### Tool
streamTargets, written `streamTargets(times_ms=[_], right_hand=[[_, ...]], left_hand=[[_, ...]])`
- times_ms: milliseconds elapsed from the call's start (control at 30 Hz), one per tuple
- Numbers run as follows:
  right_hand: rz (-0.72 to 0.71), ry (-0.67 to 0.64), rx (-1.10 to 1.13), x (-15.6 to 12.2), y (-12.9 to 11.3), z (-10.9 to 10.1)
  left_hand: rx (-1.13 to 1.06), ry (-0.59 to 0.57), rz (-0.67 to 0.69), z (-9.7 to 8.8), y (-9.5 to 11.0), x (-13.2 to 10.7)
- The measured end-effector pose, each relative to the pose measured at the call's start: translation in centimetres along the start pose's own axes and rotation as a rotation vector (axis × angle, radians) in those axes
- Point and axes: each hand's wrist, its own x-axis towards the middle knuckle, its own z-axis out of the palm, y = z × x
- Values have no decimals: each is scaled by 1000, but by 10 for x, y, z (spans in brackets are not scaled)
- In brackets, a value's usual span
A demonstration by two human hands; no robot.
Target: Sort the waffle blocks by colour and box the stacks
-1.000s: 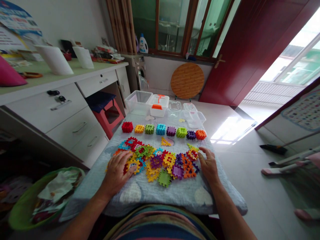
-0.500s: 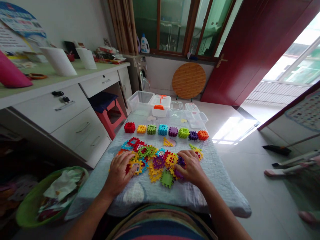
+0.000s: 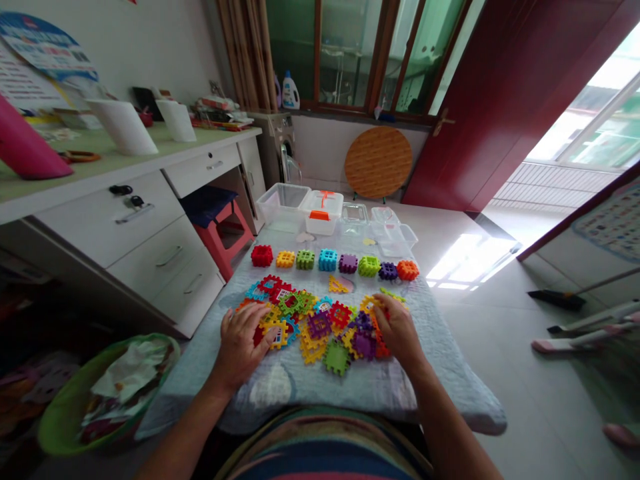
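Note:
Interlocking plastic building pieces with toothed edges lie in a loose pile on the cloth-covered table. My left hand (image 3: 243, 340) rests on the pile's left side, fingers spread, its thumb beside a yellow window piece (image 3: 277, 335). On the right, my right hand (image 3: 399, 330) pinches a yellow piece (image 3: 369, 305), partly hidden by its fingers. Between the hands lie a red piece (image 3: 341, 315), a purple piece (image 3: 319, 325) and a green square piece (image 3: 337, 357). Dark purple pieces (image 3: 365, 345) sit just left of my right hand.
A row of assembled cubes, from a red cube (image 3: 262, 256) to an orange cube (image 3: 407, 270), crosses the table beyond the pile. Clear plastic boxes (image 3: 283, 207) and a lidded box with orange handle (image 3: 323, 212) stand at the far end. A yellow triangle piece (image 3: 339, 285) lies apart.
My right hand has moved right and slightly up with the yellow piece, uncovering the red piece and dark purple pieces. My left hand has stayed in place.

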Motion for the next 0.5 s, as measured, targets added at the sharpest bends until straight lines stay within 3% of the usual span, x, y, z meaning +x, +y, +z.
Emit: streamTargets(times_ms=[100,200,367,500], right_hand=[[221,152,118,5,25,-21],[315,189,214,6,48,-32],[346,221,52,-1,68,-21],[253,260,-143,-4,75,-12]], left_hand=[[-2,1,3,0,0,0],[1,0,8,1,0,0],[7,1,20,3,-3,-1],[19,2,27,3,-4,-1]])
